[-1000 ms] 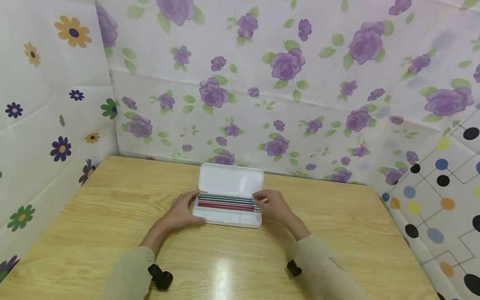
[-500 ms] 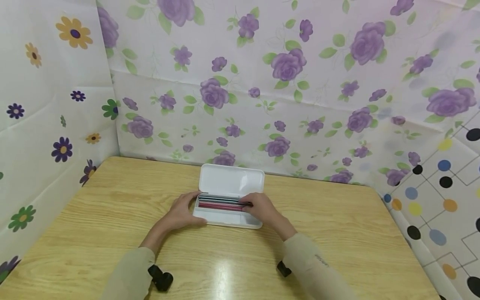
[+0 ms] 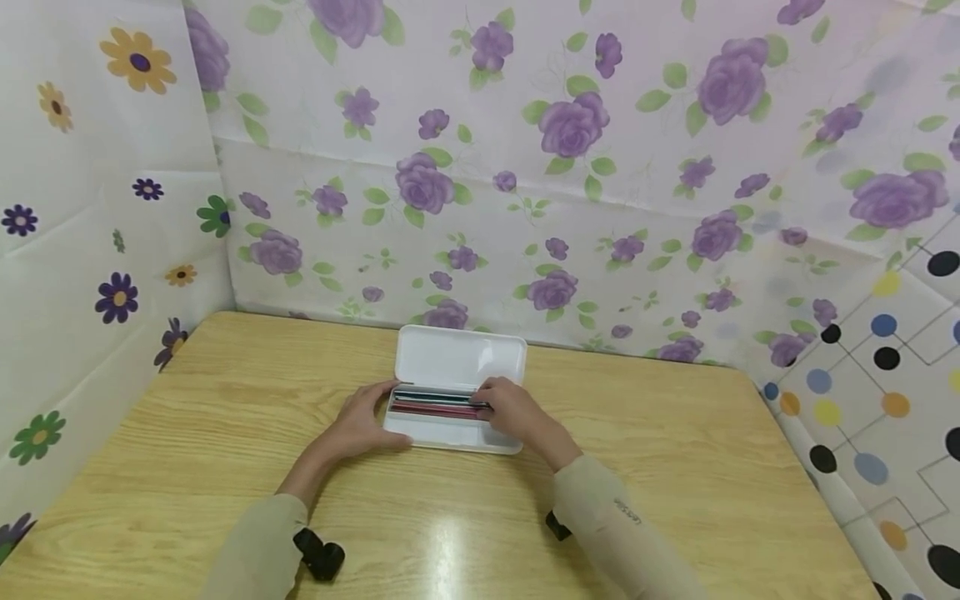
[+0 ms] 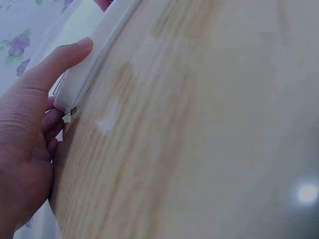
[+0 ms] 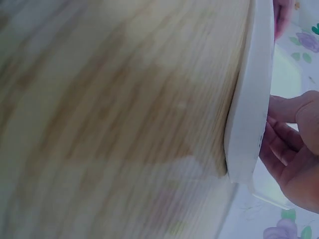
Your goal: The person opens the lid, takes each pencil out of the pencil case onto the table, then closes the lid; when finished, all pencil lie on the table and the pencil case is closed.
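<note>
A white pencil case (image 3: 435,431) lies with its lid (image 3: 457,354) raised on the table. Inside, several slim pencils (image 3: 427,409), red and dark teal, lie lengthwise. My left hand (image 3: 358,425) holds the case's left end, its thumb on the front rim and the fingers around the back corner. Reaching in from the right, my right hand (image 3: 516,410) pinches at the pencils' right ends with thumb and fingers, which hide those ends. In the right wrist view, the case's white side wall (image 5: 249,109) covers the fingertips of that hand.
The wood-grain table (image 3: 420,525) meets a wall cover (image 3: 570,208) with purple flowers just behind the lid. Patterned sheets also hang at the left and right. A black wrist camera (image 3: 321,554) is strapped to the left sleeve.
My right hand has moved left from the case's right end onto the pencils, and the pencils near its fingers have shifted slightly. My left hand stays on the case.
</note>
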{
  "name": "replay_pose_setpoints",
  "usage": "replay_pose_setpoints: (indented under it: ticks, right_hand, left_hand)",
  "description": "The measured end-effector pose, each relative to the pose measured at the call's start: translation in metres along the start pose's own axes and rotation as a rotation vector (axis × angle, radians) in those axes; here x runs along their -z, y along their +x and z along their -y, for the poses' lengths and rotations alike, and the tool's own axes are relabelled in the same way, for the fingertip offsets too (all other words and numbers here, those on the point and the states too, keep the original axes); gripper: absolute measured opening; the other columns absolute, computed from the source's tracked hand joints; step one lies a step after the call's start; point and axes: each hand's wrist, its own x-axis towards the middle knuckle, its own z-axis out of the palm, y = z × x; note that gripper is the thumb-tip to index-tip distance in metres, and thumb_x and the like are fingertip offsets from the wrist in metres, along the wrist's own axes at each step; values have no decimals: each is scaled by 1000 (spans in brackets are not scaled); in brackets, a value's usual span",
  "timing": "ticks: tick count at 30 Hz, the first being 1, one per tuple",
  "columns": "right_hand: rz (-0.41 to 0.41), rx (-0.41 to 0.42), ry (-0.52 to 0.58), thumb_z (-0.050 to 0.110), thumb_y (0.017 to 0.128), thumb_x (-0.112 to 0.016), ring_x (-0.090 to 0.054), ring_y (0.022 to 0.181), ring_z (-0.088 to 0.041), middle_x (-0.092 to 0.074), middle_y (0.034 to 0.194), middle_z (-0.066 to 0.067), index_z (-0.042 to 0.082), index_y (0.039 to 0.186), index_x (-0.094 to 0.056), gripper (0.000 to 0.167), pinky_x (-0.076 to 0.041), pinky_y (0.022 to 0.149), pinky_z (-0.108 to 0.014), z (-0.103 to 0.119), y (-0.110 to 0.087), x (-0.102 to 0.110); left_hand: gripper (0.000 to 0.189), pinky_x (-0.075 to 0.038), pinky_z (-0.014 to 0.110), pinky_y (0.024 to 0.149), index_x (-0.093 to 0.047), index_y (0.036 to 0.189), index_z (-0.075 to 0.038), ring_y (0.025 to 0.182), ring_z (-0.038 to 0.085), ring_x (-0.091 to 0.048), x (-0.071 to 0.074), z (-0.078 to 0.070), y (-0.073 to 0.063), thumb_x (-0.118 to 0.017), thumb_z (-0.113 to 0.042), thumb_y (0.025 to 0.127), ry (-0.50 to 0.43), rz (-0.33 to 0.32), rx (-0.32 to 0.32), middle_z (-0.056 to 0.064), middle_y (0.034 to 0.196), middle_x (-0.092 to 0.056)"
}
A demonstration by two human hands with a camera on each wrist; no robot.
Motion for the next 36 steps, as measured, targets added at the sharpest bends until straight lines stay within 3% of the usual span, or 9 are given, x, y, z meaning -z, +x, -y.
replay_pose_setpoints:
  ticks: [7, 12, 15, 25, 36]
  right_hand:
    - [-80, 136, -112, 6, 88, -70, -60, 89, -23, -65, 95, -8, 4, 98, -75, 11, -52, 78, -33, -1, 0, -3]
    - [-150, 226, -266, 6, 89, -69, -59, 81, -21, -63, 87, -7, 6, 92, -73, 6, -52, 67, -31, -2, -1, -5]
    - [-162, 230, -322, 6, 90, -67, -57, 76, -20, -61, 84, -6, 7, 90, -72, 5, -51, 62, -30, -1, -1, -5]
    - [-130, 136, -228, 7, 90, -68, -59, 77, -20, -63, 86, -6, 4, 95, -74, 9, -52, 66, -30, 2, -1, -3]
    - [-125, -15, 20, 6, 89, -68, -58, 76, -14, -63, 87, -3, 3, 96, -71, 9, -51, 69, -29, 4, -3, 13]
  left_hand:
    - [103, -27, 65, 102, -40, 147, -9, 132, 47, -27, 3, 1, 0, -88, -45, 63, 4, -5, -7, 26, 146, -33]
    - [102, -26, 63, 104, -40, 146, -7, 133, 46, -28, 2, 0, 0, -88, -44, 63, 5, -12, -14, 26, 146, -35]
    - [103, -26, 63, 104, -40, 146, -6, 132, 47, -29, 1, 0, 0, -88, -44, 63, 16, -11, -16, 26, 145, -35]
    - [103, -27, 63, 103, -40, 146, -5, 132, 47, -29, 0, 0, 0, -88, -43, 63, 17, -13, -18, 27, 145, -35]
    - [103, -28, 62, 103, -41, 146, -8, 131, 45, -30, -1, 0, 0, -89, -43, 62, 4, -24, -14, 25, 145, -36]
